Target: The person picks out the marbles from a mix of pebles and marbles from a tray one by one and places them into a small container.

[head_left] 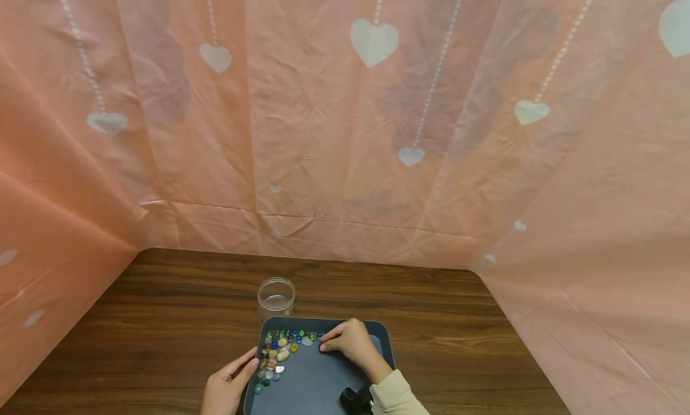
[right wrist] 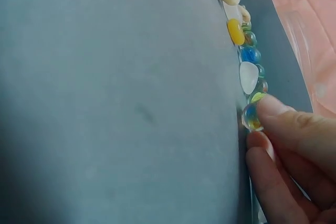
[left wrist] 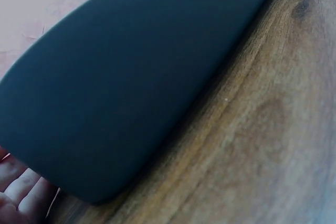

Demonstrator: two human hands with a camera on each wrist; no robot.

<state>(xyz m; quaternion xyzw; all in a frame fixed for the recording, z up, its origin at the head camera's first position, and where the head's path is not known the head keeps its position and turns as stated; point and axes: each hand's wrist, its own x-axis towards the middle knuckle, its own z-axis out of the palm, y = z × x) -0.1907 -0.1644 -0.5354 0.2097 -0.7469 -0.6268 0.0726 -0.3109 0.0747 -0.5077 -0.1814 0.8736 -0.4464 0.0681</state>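
Observation:
A dark grey tray (head_left: 309,382) carries glass marbles (head_left: 288,333) along its far wall and polished pebbles (head_left: 283,356) down its left side. At the tray's left rim, my left hand (head_left: 226,384) holds the edge; fingers of that hand (left wrist: 26,187) show beside the tray's outer wall in the left wrist view. My right hand (head_left: 351,345) reaches in by the far wall. Thumb and fingertips pinch a clear marble with blue and yellow inside (right wrist: 252,117), at the end of the marble row. Beside it lie a white pebble (right wrist: 249,77) and a yellow one (right wrist: 235,32).
Behind the tray stands a clear round plastic jar (head_left: 276,296), with something greenish low at its side. A black object (head_left: 356,399) sits at the right wrist, over the tray. Pink heart-printed cloth (head_left: 334,133) walls the wooden table (head_left: 458,337) at the back and sides.

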